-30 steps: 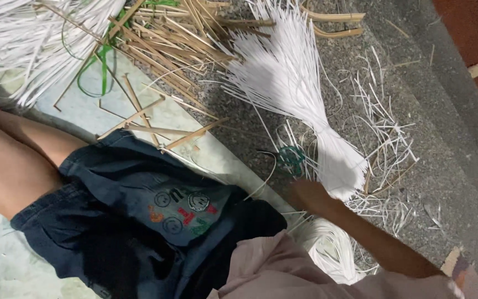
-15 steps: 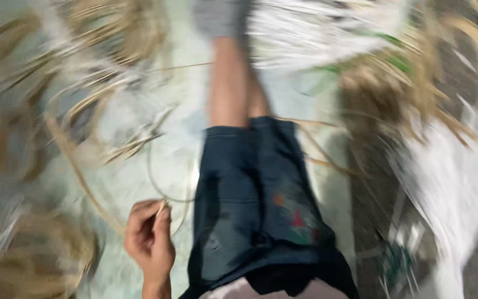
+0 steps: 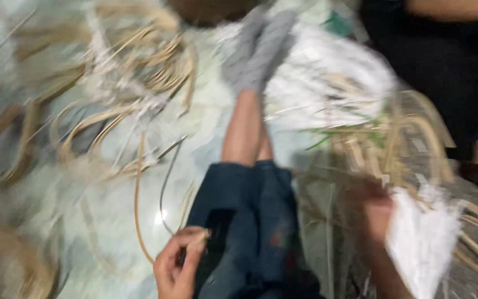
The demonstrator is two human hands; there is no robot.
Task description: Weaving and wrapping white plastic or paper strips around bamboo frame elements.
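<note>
Left hand [image 3: 177, 266]: fingers pinch a thin cane strip [image 3: 138, 210] that curves away beyond them. Right hand [image 3: 374, 218], blurred, touches a white bundle [image 3: 424, 241]; its grip is unclear.

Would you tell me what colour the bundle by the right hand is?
White, seen in the head view: bundle of strips beside the right hand.

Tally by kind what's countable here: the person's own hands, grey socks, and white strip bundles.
Hands: 2, left hand pinching a tan strip, right hand on a white bundle
Grey socks: 2
White strip bundles: 2, second
Total: 6
</note>
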